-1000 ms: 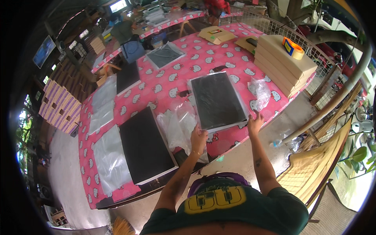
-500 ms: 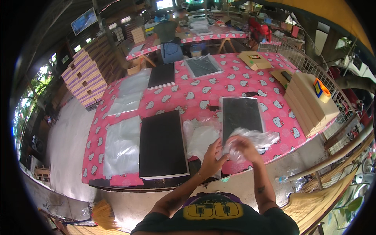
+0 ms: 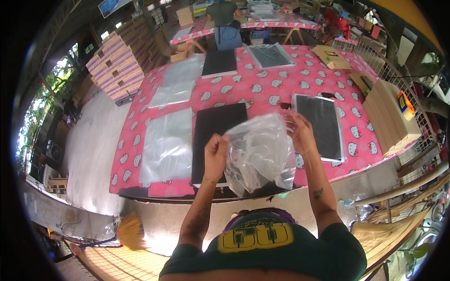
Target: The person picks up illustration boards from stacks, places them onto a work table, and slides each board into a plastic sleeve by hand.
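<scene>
1. My left hand (image 3: 214, 152) is closed in a pinch on the left edge of a clear plastic bag (image 3: 259, 150), raised above the near edge of the desk (image 3: 262, 93).
2. My right hand (image 3: 300, 133) grips the bag's upper right edge, fingers curled around the film. The bag hangs crumpled between both hands, clear of the desk.
3. Directly under the bag and my left hand lies a black flat panel (image 3: 211, 131), unwrapped, long side running away from me.
4. Just right of my right hand lies a second black panel (image 3: 321, 124), this one already inside a clear sleeve.
5. Left of the bare panel sits a stack of empty clear bags (image 3: 168, 143); a further stack of bags (image 3: 180, 79) lies beyond it.
6. Far side of the desk: another black panel stack (image 3: 219, 62) and a bagged panel (image 3: 271, 55).
7. Right end of the desk: a stack of flat cardboard boxes (image 3: 386, 117) with an orange tape roll (image 3: 404, 103) on top.
8. Another person (image 3: 224, 18) stands beyond the far edge, back towards me.
9. The desk cover is pink with a repeated white cartoon-cat print.
</scene>
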Demonstrator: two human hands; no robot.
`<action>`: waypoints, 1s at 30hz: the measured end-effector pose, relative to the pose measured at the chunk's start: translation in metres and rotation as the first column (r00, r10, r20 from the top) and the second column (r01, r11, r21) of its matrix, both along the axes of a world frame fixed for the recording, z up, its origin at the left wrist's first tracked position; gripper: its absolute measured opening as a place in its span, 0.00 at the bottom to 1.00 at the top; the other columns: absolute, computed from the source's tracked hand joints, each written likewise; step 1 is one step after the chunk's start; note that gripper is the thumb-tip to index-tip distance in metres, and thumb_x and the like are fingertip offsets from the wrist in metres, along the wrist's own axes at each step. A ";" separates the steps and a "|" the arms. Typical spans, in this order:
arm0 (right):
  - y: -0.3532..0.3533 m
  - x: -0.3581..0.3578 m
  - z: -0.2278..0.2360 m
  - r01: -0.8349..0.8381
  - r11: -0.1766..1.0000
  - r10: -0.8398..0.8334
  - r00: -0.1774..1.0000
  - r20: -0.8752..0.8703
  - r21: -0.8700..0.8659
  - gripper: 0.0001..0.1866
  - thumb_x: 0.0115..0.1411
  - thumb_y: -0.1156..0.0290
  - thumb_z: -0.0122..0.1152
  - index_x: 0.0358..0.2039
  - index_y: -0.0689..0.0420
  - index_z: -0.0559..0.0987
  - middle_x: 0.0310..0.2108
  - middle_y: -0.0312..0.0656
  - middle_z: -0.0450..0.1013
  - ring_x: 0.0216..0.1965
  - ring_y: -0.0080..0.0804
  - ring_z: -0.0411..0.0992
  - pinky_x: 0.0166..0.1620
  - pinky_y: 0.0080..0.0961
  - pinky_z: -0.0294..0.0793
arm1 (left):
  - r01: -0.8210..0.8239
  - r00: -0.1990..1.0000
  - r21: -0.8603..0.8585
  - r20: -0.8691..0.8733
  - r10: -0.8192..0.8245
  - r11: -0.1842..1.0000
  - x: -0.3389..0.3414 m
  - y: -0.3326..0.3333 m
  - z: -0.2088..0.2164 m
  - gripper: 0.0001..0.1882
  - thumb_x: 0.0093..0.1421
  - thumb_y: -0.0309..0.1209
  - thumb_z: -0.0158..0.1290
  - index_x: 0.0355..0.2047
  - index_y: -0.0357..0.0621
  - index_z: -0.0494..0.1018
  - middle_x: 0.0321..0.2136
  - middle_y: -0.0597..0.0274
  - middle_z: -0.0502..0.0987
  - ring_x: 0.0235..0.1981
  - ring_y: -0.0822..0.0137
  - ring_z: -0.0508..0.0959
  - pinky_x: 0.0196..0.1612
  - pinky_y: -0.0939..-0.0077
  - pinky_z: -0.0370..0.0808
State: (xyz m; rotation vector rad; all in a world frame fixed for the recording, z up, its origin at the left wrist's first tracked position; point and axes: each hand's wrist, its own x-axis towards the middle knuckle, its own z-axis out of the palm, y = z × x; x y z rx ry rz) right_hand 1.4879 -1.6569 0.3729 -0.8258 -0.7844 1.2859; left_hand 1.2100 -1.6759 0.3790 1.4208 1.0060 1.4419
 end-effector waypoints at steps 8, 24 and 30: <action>-0.045 -0.118 -0.010 -0.322 0.941 0.297 0.932 -0.206 -0.100 0.25 0.64 0.55 0.50 0.53 0.62 0.69 0.46 0.43 0.72 0.45 0.32 0.72 0.49 0.33 0.71 | -0.285 0.834 0.341 -0.373 0.407 0.896 -0.074 -0.013 -0.010 0.17 0.63 0.33 0.53 0.20 0.40 0.64 0.12 0.71 0.61 0.16 0.80 0.57 0.18 0.82 0.55; -0.069 -0.223 -0.045 -0.060 0.996 0.048 0.980 -0.191 -0.062 0.09 0.58 0.72 0.62 0.24 0.56 0.72 0.24 0.31 0.71 0.27 0.16 0.68 0.31 0.17 0.68 | -0.299 0.756 0.488 -0.404 0.515 0.820 -0.135 -0.049 -0.013 0.11 0.56 0.26 0.56 0.39 0.36 0.72 0.30 0.55 0.76 0.26 0.65 0.77 0.28 0.74 0.71; -0.084 -0.267 -0.060 -0.136 0.990 0.140 0.967 -0.213 0.036 0.04 0.58 0.76 0.61 0.29 0.58 0.73 0.29 0.35 0.73 0.32 0.21 0.72 0.39 0.20 0.72 | -0.030 0.994 -0.090 -0.105 0.020 0.995 -0.131 -0.061 -0.052 0.08 0.58 0.27 0.55 0.35 0.35 0.72 0.30 0.56 0.76 0.28 0.71 0.76 0.32 0.77 0.73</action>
